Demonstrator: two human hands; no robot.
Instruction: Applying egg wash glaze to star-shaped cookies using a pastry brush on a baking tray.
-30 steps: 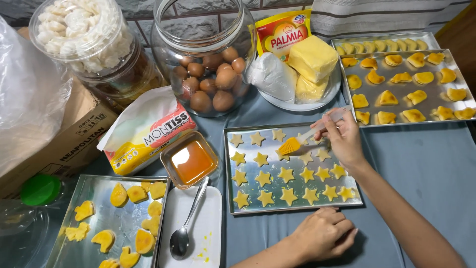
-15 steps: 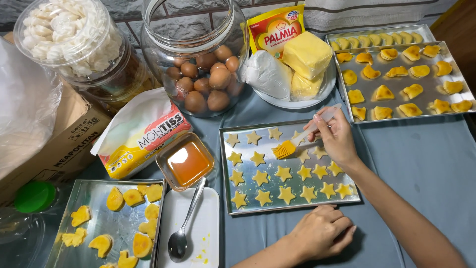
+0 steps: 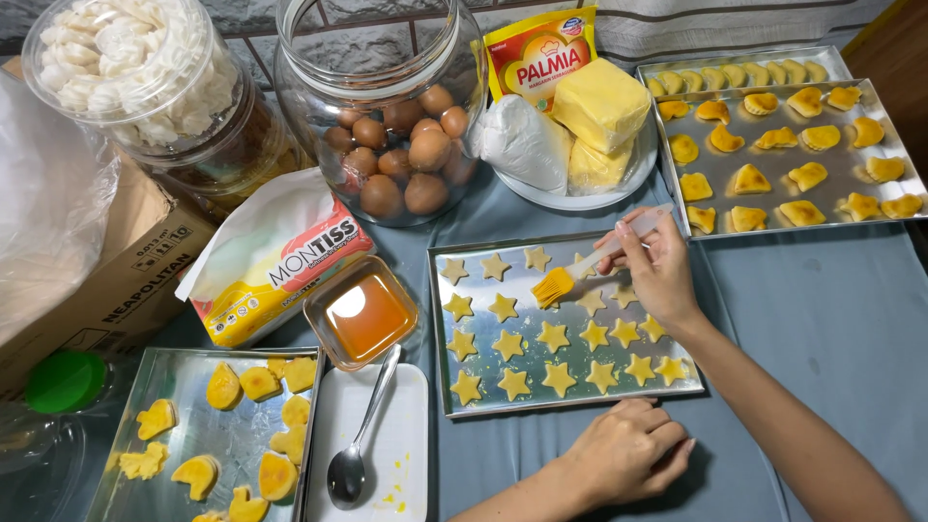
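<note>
Right hand [image 3: 659, 268]: holds a brush [image 3: 580, 274] over star cookies [image 3: 553, 336].
Left hand [image 3: 626, 452]: loosely curled, holding nothing, at the tray [image 3: 440, 387]'s near edge.

A glass jar of brown eggs [image 3: 406, 155] stands behind a tissue pack [image 3: 275, 256]. A plate [image 3: 580, 198] carries a butter block [image 3: 601, 101]. A spoon [image 3: 358, 445] lies on a white tray [image 3: 406, 454], beside a bowl of orange glaze [image 3: 362, 311].

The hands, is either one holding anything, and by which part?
The right hand holds a pastry brush by its clear handle, yellow bristles over the star tray. The left hand holds nothing; it rests by the tray's near edge.
</note>
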